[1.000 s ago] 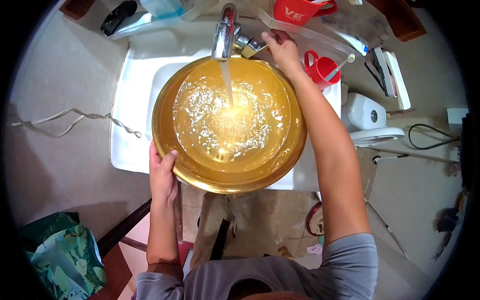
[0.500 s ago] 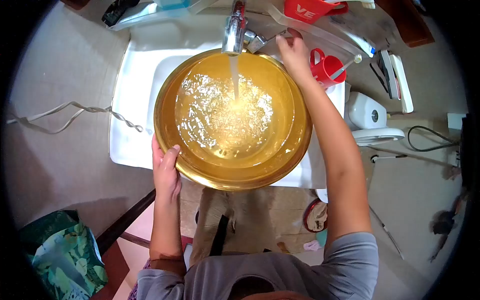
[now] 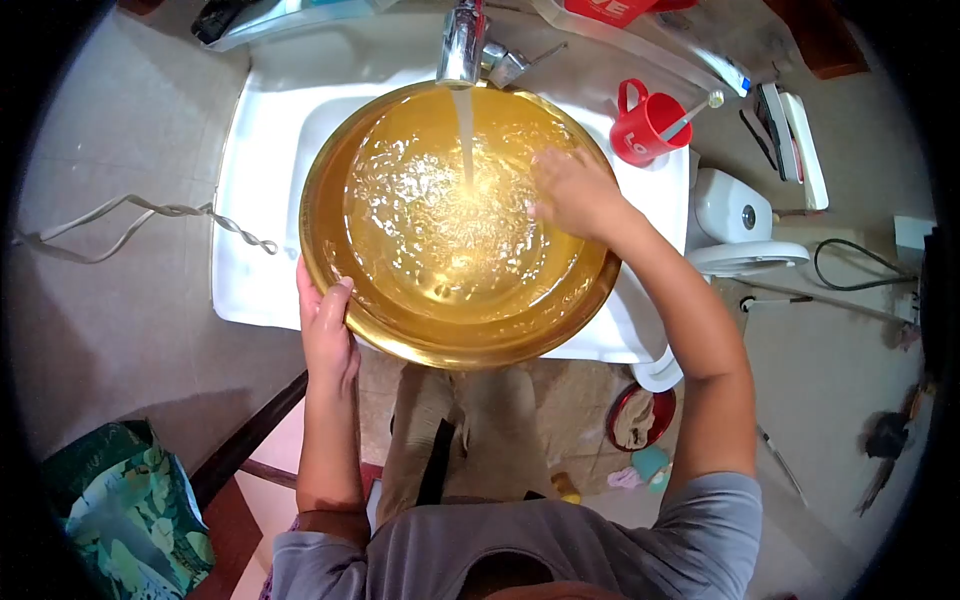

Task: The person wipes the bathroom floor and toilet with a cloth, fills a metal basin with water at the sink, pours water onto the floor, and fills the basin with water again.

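Observation:
A large golden basin (image 3: 420,345) rests over the white sink (image 3: 255,200), with rippling water in it. From the chrome faucet (image 3: 461,48) a stream runs into the basin's middle. My left hand (image 3: 328,325) grips the basin's rim at the lower left, thumb on top. Over the right part of the water is my right hand (image 3: 575,195), its fingers apart and nothing held; whether the fingertips touch the water I cannot tell. The faucet's lever (image 3: 530,62) stands free behind the basin.
A red mug (image 3: 640,130) with a toothbrush (image 3: 693,115) stands at the sink's back right corner. A twisted white cord (image 3: 160,210) hangs at the left. Right of the sink is a white toilet (image 3: 733,207). A green patterned bag (image 3: 130,510) sits at the lower left.
My right hand has let go of the faucet lever and moved down over the basin's water. My left hand still holds the rim. The view has shifted slightly.

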The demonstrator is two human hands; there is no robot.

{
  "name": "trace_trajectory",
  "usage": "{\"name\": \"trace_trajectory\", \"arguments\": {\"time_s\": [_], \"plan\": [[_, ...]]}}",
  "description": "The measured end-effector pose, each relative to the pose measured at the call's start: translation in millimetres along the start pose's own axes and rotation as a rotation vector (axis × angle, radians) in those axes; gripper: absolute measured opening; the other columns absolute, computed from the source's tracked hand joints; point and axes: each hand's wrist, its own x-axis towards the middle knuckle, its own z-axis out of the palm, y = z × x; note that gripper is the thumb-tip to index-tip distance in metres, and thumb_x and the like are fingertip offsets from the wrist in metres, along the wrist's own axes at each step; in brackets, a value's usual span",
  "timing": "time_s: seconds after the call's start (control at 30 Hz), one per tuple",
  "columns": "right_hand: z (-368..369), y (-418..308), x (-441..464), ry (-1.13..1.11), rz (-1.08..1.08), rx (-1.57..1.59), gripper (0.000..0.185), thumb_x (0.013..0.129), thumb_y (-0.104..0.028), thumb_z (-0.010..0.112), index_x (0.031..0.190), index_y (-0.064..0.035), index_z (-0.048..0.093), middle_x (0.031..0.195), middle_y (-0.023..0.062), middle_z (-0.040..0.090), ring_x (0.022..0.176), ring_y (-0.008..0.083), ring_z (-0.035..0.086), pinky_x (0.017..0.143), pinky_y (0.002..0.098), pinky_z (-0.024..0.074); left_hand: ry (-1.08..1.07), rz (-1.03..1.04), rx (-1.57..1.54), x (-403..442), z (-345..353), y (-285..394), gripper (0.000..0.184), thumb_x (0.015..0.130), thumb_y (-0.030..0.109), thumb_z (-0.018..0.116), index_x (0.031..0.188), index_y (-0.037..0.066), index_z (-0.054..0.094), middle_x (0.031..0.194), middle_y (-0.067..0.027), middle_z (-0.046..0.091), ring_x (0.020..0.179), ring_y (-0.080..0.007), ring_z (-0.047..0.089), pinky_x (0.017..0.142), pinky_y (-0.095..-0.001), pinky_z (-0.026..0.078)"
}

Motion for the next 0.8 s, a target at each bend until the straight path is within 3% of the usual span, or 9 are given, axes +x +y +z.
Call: {"name": "trace_trajectory", "arguments": {"time_s": [0.03,0.13,0.17,0.27,0.37,0.47,0.5,0.6,0.8], "plan": [[-3.1,-7.3,-3.8,-0.138,-0.020,-0.014,0.053,0.091,-0.046,0.053,0.127,-0.0067,0.056,0.133,0.0163,0.052,0.126,0.0325,0.045,0.108,0.0465,0.0309,-0.001,0.002,-0.001,0.1,-0.4,-0.1,0.061,0.087,0.002,0.047,0.144,0.005,0.026,0.131,-0.0163,0.046,0.117,-0.0248,0.051,0.098,-0.0368,0.045],[0.3,-17.3,-20.8,-0.161,-0.226,0.528,0.044,0.088,-0.038,0.060,0.114,-0.0031,0.064,0.119,0.0160,0.060,0.114,0.0333,0.054,0.100,0.0446,0.0396,-0.012,0.002,0.008,0.7,-1.1,-0.8,0.060,0.087,0.003,0.047,0.143,0.005,0.027,0.130,-0.0163,0.047,0.117,-0.0248,0.051,0.099,-0.0372,0.045],[-7.1,-18.8,-28.2,-0.121,-0.229,0.629,0.042,0.086,-0.035,0.065,0.114,-0.0036,0.064,0.122,0.0156,0.059,0.116,0.0328,0.053,0.100,0.0433,0.0397,-0.009,-0.015,0.013,0.1,-0.3,1.0,0.060,0.087,0.002,0.047,0.143,0.005,0.027,0.130,-0.0163,0.047,0.117,-0.0248,0.051,0.098,-0.0372,0.045],[-7.9,-10.5,-49.8,0.398,-0.053,0.496,0.049,0.082,-0.031,0.069,0.119,0.0002,0.059,0.122,0.0196,0.058,0.113,0.0370,0.054,0.101,0.0451,0.0393,-0.005,-0.052,0.014,0.2,0.6,7.4,0.061,0.085,-0.001,0.049,0.142,0.004,0.028,0.128,-0.0155,0.048,0.115,-0.0241,0.051,0.098,-0.0364,0.045],[10.7,5.3,-58.4,0.900,0.331,0.186,0.059,0.079,-0.020,0.072,0.127,0.0048,0.049,0.119,0.0245,0.059,0.112,0.0348,0.056,0.098,0.0431,0.0423,-0.012,-0.070,-0.005,1.3,0.7,10.1,0.064,0.081,-0.007,0.050,0.140,0.005,0.029,0.125,-0.0143,0.049,0.113,-0.0229,0.052,0.098,-0.0348,0.044],[72.0,23.0,-57.2,0.634,0.661,1.445,0.065,0.077,-0.009,0.071,0.132,0.0091,0.040,0.115,0.0251,0.060,0.107,0.0280,0.060,0.092,0.0375,0.0473,-0.023,-0.090,-0.003,-0.2,5.5,13.6,0.067,0.078,-0.010,0.049,0.140,0.005,0.029,0.123,-0.0146,0.049,0.111,-0.0231,0.053,0.097,-0.0343,0.045],[46.3,11.6,-65.0,0.578,0.589,1.586,0.058,0.080,-0.002,0.064,0.131,0.0098,0.040,0.111,0.0208,0.062,0.098,0.0207,0.063,0.084,0.0306,0.0510,-0.035,-0.095,-0.007,0.6,3.2,13.4,0.068,0.077,-0.011,0.049,0.140,0.005,0.028,0.123,-0.0147,0.049,0.110,-0.0231,0.053,0.096,-0.0342,0.045],[31.0,10.8,-69.7,0.478,0.512,1.699,0.052,0.080,0.006,0.057,0.129,0.0108,0.042,0.107,0.0188,0.064,0.088,0.0206,0.066,0.077,0.0286,0.0525,-0.018,-0.103,-0.004,-3.7,4.0,12.5,0.071,0.075,-0.012,0.047,0.141,0.005,0.027,0.123,-0.0149,0.049,0.110,-0.0234,0.053,0.096,-0.0346,0.045],[36.2,-1.0,-69.8,0.586,0.600,1.768,0.050,0.077,0.011,0.049,0.127,0.0102,0.045,0.103,0.0181,0.065,0.086,0.0202,0.066,0.075,0.0287,0.0531,0.026,-0.079,0.027,-20.0,2.7,9.4,0.071,0.075,-0.012,0.046,0.141,0.006,0.028,0.124,-0.0148,0.048,0.108,-0.0236,0.054,0.092,-0.0352,0.048]]}}
